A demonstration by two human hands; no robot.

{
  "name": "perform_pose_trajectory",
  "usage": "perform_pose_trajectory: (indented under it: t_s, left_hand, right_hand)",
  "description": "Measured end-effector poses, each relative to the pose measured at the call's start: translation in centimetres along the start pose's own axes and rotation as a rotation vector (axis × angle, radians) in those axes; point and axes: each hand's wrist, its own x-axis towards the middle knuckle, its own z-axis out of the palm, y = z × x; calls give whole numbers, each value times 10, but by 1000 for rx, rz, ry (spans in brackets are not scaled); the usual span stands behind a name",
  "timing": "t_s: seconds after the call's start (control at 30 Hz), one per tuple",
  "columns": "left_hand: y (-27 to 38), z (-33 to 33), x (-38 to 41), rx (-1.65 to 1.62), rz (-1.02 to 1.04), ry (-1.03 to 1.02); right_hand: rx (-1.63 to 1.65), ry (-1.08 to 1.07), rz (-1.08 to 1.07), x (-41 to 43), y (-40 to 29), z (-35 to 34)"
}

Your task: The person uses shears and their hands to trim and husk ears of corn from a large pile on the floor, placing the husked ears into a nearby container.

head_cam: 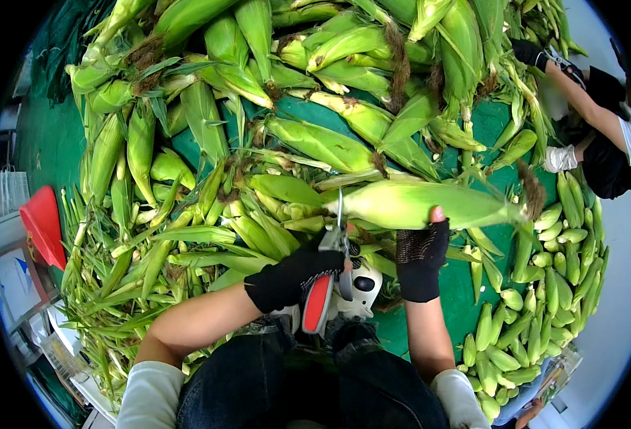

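In a black fingerless glove, my left hand [299,268] grips pruning shears [315,305] with red and grey handles. Their curved metal blade stands at the stem end of a green corn ear in its husk [417,204]. My right hand [421,257], gloved alike, holds this ear from below, thumb on its near side. The ear lies level, brown silk [531,190] at its right tip. Whether the blades meet the stem, I cannot tell. A pale shoe or cover with black spots [363,287] shows beneath the shears.
Unhusked corn ears [347,48] are heaped ahead on a green floor [455,273]. Cut husks and leaves [117,316] pile up at left, near a red plastic stool or basin [44,228]. Trimmed ears [530,332] lie at right. Another person's gloved hand [530,53] works at upper right.
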Motion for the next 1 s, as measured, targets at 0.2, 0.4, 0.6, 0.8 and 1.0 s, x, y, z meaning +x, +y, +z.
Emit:
perform_pose_trajectory:
  t_s: [0.2,0.4,0.6,0.8,1.0]
  left_hand:
    - [-5,-5,-1,-109,96,-64]
    - [-8,-14,-7,1087,425,-124]
    - [21,17,11,1217,877,54]
    - [72,-25,14,1287,1023,278]
    - [53,-59,-6,1269,782,-159]
  right_hand:
    - [-28,-93,-22,2,2,-20]
    - [-179,-324,139,-6,-5,-39]
    - [-668,-416,42,-18,10,-26]
    - [-848,-465,79,-27,-12,-14]
    - [-1332,-542,-87,-16,-28,-16]
